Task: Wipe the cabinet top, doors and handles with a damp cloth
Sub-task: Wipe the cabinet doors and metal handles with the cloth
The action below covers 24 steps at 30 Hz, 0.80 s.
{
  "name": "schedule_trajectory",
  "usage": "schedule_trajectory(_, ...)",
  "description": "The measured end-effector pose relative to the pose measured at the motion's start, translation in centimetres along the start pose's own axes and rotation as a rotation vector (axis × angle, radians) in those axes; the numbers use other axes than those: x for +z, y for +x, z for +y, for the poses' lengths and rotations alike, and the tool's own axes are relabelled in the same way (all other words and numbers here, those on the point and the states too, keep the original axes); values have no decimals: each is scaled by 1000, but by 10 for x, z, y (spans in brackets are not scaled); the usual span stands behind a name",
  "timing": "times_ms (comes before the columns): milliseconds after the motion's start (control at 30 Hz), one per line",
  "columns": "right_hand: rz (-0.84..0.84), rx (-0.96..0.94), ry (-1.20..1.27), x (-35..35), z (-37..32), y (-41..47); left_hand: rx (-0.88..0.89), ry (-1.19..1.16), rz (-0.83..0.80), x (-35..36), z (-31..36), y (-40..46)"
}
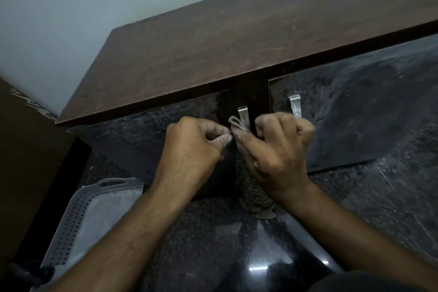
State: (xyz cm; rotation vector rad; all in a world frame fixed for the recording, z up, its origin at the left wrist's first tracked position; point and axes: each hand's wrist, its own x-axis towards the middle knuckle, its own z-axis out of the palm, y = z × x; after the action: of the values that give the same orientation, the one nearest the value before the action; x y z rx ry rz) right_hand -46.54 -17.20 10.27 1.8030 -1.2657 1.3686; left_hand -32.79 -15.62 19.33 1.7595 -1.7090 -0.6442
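A low cabinet with a brown wooden top [248, 38] stands against the wall. Its two dark glossy doors, the left door [132, 135] and the right door [369, 114], each carry a metal handle. A grey striped cloth [254, 194] hangs down in front of the left handle [243, 112]. My left hand [194, 147] pinches the cloth's small loop [234, 122] near that handle. My right hand [277, 149] grips the cloth's upper part, its knuckles just in front of the right handle [295, 104].
A grey perforated plastic tray [78, 223] lies on the dark speckled floor [391, 201] at the lower left. A brown piece of furniture [28, 149] stands at the left edge. The pale wall [71, 7] is behind the cabinet.
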Motion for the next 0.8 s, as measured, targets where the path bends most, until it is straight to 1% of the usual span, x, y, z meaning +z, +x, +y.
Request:
schedule_trajectory(100,-7,-38,-64,8,3,-16,-38,-33,13,0,-3,0)
schedule_trajectory(233,28,-116,0,9,9,-10,-11,0,5,0,1,-1)
schedule_trajectory(333,34,-111,79,10,12,-11,-12,5,28,1,2,0)
schedule_trajectory(367,6,-82,132,12,13,-15,-18,6,29,1,2,0)
schedule_trajectory(467,-82,89,319,15,17,-30,-28,7,8,4,0,0)
schedule_trajectory(533,-176,143,295,13,16,-32,-27,13,4,5,1,1)
schedule_trajectory(600,-265,182,182,11,13,-33,-23,19,7,6,3,2)
schedule_trajectory(667,-304,244,137,9,9,-33,-16,19,4,8,5,3)
schedule_trajectory(800,-419,499,275,5,-4,-30,-17,25,4,8,5,2)
